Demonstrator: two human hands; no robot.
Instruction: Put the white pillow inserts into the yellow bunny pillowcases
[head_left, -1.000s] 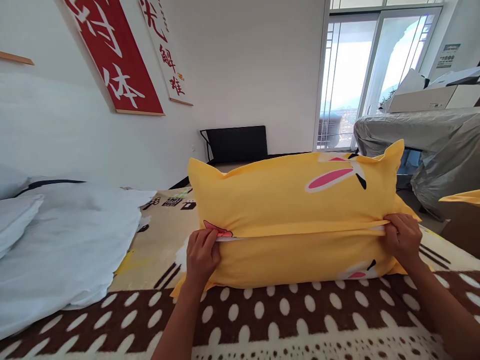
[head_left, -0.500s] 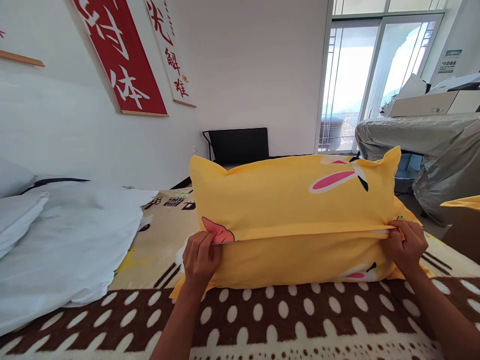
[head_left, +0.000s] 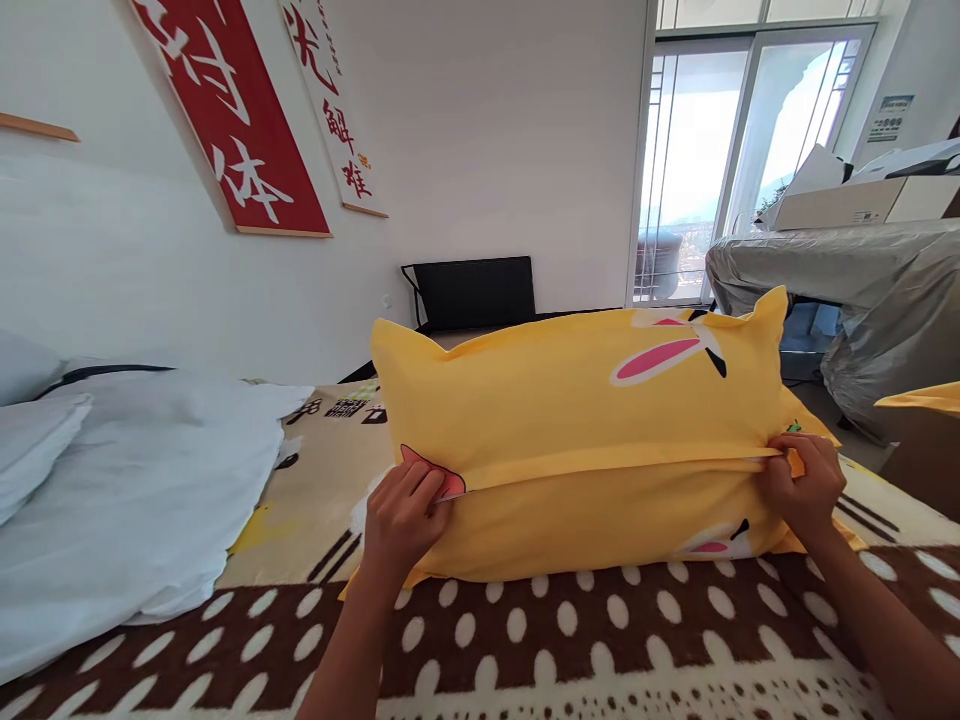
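Observation:
A plump yellow pillow (head_left: 525, 390) with a printed rabbit face and long pink-lined ears rests on another yellow pillow (head_left: 600, 520). My left hand (head_left: 409, 505) is closed on the upper pillow's near edge, beside a pink printed patch at its left end. At the right end my right hand (head_left: 804, 480) pinches the same edge, fingers curled over the fabric. The lower pillow lies on the bed just under both hands, with part of a rabbit print showing at its right. Its far side is hidden by the upper one.
White bedding (head_left: 172, 470) lies on the left of the bed. A brown blanket with cream dots (head_left: 517, 625) runs along the near side. Behind stand a black panel (head_left: 474, 292) and, at right, a silver-covered piece (head_left: 847, 270) bearing a cardboard box (head_left: 847, 205).
The upper pillow's left end has dipped slightly, and its right end has shifted a little left. My left hand now covers more of the pink patch. Both hands keep hold.

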